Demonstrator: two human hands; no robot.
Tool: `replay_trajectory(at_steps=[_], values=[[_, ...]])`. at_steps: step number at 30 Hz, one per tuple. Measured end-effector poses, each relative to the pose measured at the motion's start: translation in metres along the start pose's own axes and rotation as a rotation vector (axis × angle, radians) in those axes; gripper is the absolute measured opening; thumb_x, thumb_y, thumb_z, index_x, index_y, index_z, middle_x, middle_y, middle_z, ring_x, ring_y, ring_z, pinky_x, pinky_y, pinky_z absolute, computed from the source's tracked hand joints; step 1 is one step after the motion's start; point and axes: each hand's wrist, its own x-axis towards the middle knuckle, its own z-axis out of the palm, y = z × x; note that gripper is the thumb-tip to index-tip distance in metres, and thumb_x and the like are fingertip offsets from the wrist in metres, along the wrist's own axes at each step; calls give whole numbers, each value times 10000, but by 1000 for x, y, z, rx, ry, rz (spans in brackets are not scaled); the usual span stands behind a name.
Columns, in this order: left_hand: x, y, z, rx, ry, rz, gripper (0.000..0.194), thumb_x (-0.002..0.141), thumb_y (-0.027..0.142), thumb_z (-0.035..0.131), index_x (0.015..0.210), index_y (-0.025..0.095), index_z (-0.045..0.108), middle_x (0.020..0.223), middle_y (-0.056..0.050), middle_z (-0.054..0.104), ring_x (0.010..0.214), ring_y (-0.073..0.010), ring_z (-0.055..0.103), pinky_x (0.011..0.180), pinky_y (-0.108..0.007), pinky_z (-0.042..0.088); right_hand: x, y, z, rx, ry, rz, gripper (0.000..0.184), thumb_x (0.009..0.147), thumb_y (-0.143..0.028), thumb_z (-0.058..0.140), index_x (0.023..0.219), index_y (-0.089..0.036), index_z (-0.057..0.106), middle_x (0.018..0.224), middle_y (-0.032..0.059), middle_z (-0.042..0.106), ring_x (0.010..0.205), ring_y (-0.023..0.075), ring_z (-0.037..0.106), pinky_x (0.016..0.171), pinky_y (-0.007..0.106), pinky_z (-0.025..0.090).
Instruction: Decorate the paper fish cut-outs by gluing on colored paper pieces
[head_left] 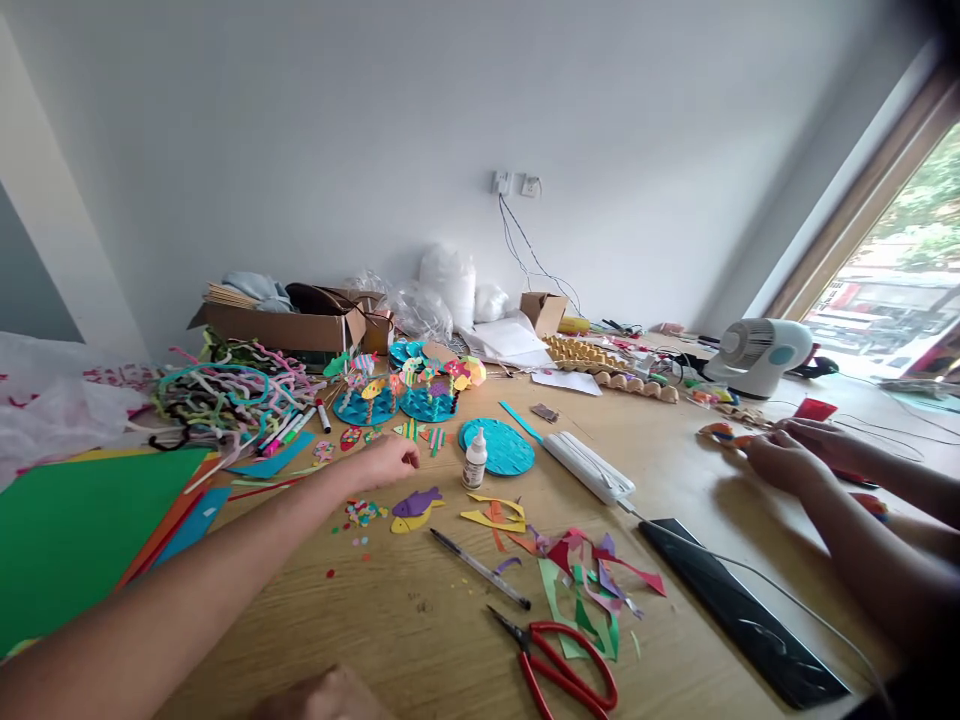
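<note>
Two flat paper fish [414, 509], purple and yellow, overlap on the wood-grained worktop [285, 600] near the left hand [386, 463]; its fingers curl downward, grasp undeterminable. Right hand [330, 695]: cropped at lower edge, finger state undeterminable.

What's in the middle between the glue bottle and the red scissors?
In the head view, a pen and some yellow and orange paper scraps lie between them.
</note>
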Motion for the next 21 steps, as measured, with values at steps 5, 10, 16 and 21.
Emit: replay_trajectory(at_steps=[5, 10, 16, 21], values=[[-8, 8, 28, 112, -72, -22, 278, 892, 303, 535, 1129, 158, 540, 1134, -78, 565, 951, -207, 583, 797, -403, 506, 2, 4, -32, 138, 165, 272, 544, 941, -137, 152, 667, -40, 612, 624, -27, 626, 731, 85, 506, 607, 229, 370], [-3, 7, 38, 220, -55, -43, 287, 889, 301, 540, 1140, 163, 534, 1152, -81, 556, 974, -213, 575, 812, -412, 499, 16, 20, -69, 244, 251, 431, 266, 913, -293, 497, 1048, -78, 573, 1036, 40, 596, 874, 195, 588, 745, 355, 489], [4, 1, 39, 243, -85, -60, 288, 888, 302, 541, 1140, 163, 534, 1146, -80, 558, 969, -213, 578, 806, -408, 502, 95, 70, -111, 368, 326, 532, 303, 915, -281, 493, 1150, -91, 527, 1152, 63, 548, 965, 234, 560, 803, 407, 473], [7, -2, 40, 170, -83, -76, 287, 890, 302, 539, 1141, 164, 533, 1149, -80, 557, 967, -211, 578, 804, -406, 503, 176, 113, -160, 498, 496, 636, 297, 934, -227, 458, 1164, -45, 500, 1194, 63, 529, 994, 247, 525, 785, 397, 445]])
